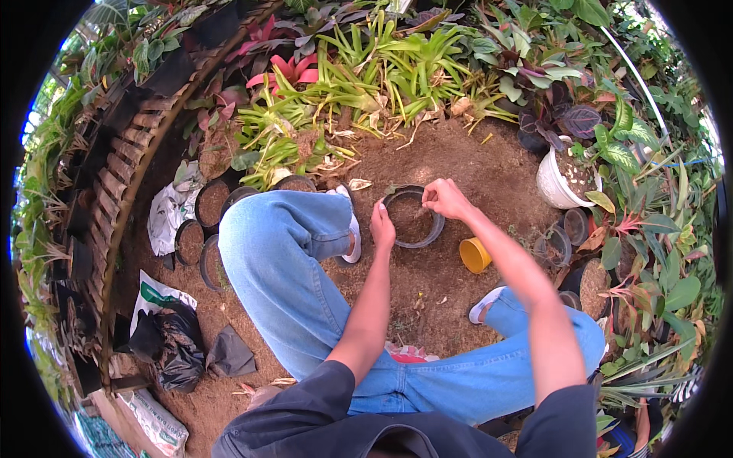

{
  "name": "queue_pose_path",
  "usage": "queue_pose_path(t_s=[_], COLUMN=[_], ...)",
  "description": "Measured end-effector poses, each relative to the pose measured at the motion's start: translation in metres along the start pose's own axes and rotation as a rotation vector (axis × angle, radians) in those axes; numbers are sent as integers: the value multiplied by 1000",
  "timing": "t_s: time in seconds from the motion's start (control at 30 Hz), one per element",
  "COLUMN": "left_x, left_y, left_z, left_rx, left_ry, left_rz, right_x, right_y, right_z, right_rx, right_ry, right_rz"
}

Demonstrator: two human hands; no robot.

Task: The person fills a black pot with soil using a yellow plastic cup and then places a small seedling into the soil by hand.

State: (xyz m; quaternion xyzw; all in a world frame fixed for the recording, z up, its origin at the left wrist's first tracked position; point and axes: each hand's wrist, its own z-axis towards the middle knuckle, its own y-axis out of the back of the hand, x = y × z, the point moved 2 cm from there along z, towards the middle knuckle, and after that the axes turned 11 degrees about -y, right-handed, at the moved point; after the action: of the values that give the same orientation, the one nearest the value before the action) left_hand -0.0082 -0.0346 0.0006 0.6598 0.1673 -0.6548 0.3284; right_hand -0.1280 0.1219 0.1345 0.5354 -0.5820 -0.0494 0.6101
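Observation:
A dark plastic pot (420, 243) partly filled with brown soil stands on the dirt in front of me. My left hand (382, 223) grips its left side, fingers curled at the rim. My right hand (444, 197) is over the right part of the pot's opening, with thumb and fingertips pinched together; whatever they hold is too small to make out. A small yellow pot (475, 256) lies tipped to the right of the dark pot, near my forearm. My jeans-clad legs are bent to either side.
White planter (548, 179) at right, among dense plants. Bright green plants (366, 69) ahead. Soil-filled pots (188, 244), plastic bags (172, 351) at left, beside a curved slatted edge (134, 160). Several clear pots (553, 248) right. Part of another person's arm (643, 427) shows lower right.

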Motion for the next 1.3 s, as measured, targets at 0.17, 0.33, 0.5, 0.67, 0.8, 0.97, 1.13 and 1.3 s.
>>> queue_pose_path(t_s=[0.17,0.33,0.5,0.67,0.8,0.97,1.13,1.3], left_x=[-7,-15,-20,-15,-19,-21,-22,-23], left_y=[4,9,6,5,3,5,4,2], left_z=[1,-2,-2,-2,-5,-3,-4,-3], left_rx=[-47,-26,-49,-108,-76,-86,-82,-90], left_ry=[-20,-1,22,30,6,9,19,-4], left_rz=[25,-6,6,57,-21,11,28,21], right_x=[9,12,0,1,-1,-6,-7,-16], right_y=[-37,-52,-65,-76,-77,-82,-91,-100], right_z=[5,-10,-16,-15,-15,-14,-10,-12], right_rx=[-147,-209,-243,-231,-256,-291,-294,-309], right_ry=[-126,-101,-139,-110,-140,-142,-141,-97], right_rz=[181,82,53,101,146,232,175,91])
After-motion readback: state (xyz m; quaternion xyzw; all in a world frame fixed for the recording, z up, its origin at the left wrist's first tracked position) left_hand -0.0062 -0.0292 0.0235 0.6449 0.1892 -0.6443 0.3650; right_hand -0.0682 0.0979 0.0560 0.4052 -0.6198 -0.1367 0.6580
